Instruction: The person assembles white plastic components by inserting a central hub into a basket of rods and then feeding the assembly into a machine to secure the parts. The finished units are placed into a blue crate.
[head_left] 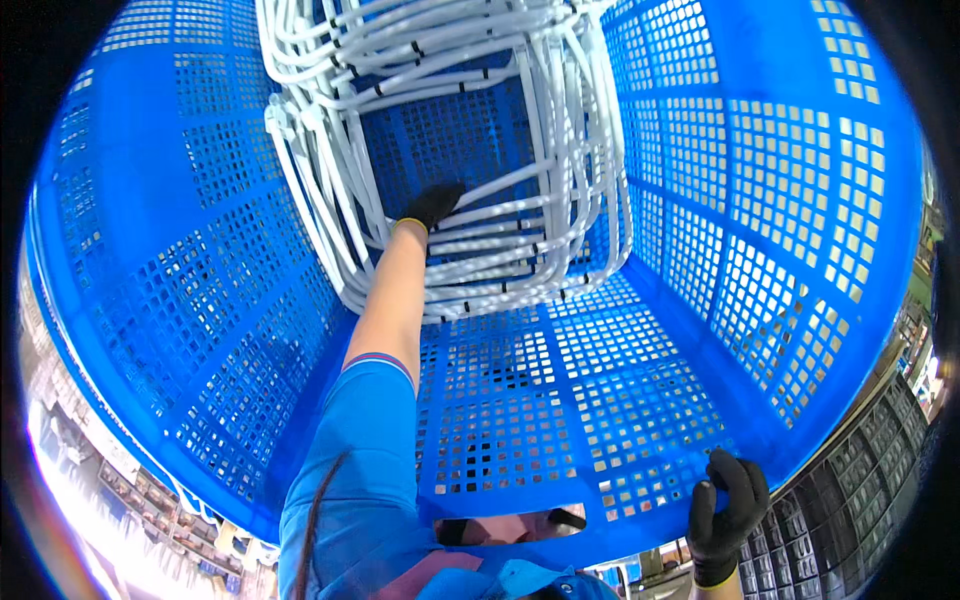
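Observation:
My left hand, in a black glove with a yellow cuff, reaches deep into a large blue plastic crate. Its fingers close around a white tube frame in the stack there, though the grip is partly hidden. The bent frames have rounded corners and small black bands, and lie nested in one another. At the lower right, my right hand, also black-gloved, hooks its curled fingers over the near rim of the crate.
More white frames are heaped at the crate's far end. Tall perforated walls rise on both sides. A handle slot cuts through the near wall. Dark grid-like bins stand outside at the right, and blurred shelving lies outside at the left.

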